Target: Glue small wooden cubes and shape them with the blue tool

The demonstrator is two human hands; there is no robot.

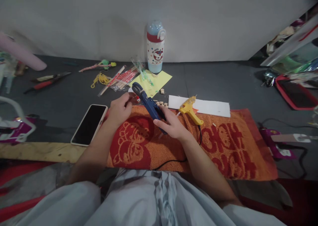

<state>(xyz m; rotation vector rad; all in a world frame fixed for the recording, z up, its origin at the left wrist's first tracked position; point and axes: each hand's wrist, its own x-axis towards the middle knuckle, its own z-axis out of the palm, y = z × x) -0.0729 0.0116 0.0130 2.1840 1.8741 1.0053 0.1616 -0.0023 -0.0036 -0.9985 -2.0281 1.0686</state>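
Observation:
My right hand (171, 125) is wrapped round the grips of a dark blue cutting tool (146, 101), which points up and to the left over an orange and red towel (223, 149). My left hand (120, 108) is closed in a pinch just left of the tool's head; what it pinches is too small to make out. Several small wooden pieces (161, 103) lie just behind the tool. A yellow glue gun (190, 110) rests on the towel to the right of my right hand, its black cord trailing toward me.
A phone (89, 124) lies left of the towel, a wooden plank (42, 152) below it. A white strip (211, 106), yellow paper (159, 81), red sticks (123, 78), a bottle (155, 47) and pliers (46, 82) lie beyond. Clutter crowds both sides.

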